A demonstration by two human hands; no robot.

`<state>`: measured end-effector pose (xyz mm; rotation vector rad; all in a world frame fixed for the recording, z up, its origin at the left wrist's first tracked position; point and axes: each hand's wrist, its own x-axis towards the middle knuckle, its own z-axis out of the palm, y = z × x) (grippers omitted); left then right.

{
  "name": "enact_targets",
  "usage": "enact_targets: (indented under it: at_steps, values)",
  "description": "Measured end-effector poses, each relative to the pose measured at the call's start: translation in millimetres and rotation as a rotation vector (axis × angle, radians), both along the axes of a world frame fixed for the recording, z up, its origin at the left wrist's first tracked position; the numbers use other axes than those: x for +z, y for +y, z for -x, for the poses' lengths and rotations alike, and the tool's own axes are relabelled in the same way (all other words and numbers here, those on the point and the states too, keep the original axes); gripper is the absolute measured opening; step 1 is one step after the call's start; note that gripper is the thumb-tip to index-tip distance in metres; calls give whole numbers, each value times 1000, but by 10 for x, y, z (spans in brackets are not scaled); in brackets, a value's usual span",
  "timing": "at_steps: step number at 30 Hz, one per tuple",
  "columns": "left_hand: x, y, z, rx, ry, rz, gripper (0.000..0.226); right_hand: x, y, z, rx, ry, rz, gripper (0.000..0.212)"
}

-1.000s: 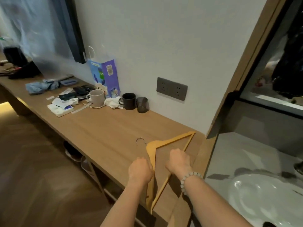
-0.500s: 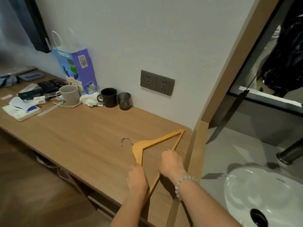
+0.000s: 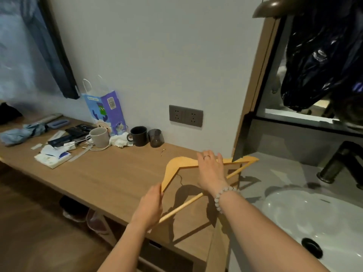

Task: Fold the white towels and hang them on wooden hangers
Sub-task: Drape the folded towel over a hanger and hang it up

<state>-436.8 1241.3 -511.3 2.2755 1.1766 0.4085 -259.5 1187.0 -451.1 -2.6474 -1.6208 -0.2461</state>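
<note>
Holds wooden hanger (image 3: 179, 162) tilted just above the worktop (image 3: 117, 173), toward 6 o'clock in view. Pinches its near tip with left hand (image 3: 152, 205); curls right hand (image 3: 211, 170) over the upper arm. Shows dark mug (image 3: 138, 136) at 10 o'clock from it.

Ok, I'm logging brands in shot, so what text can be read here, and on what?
No text reads clearly.
Bag: a label strip and a QR code, both too blurred to read.
Packets on the counter: print too small to read.
Hanger and sockets: no lettering seen.
</note>
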Motion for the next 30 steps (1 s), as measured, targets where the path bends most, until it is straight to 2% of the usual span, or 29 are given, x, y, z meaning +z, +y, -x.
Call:
enact_targets:
  at_steps: [3,5,11,15,20,25,30]
  values:
    - [178,-180,-68,-71,-6,-32,33,113,-242,-80,-128,51,26,50]
    - [268,-317,-144,-120,21,-50,33,181,-459,-172,-185,41,67,47]
    - [358,-843,-401,-220,73,-116,32,248,-1210,-555,-158,111,-16,24]
    - [346,-1334,-546,-246,96,-135,35,238,-1713,-780,-129,200,9,22]
    - [289,-2106,-698,-145,184,-165,31,158,-2290,-982,-22,121,7,27]
    - [271,-2866,-735,-55,188,-136,45,84,-2845,-1068,64,139,0,33]
    - [264,-3344,-702,-8,178,-149,37,144,-3256,-1061,112,150,24,29]
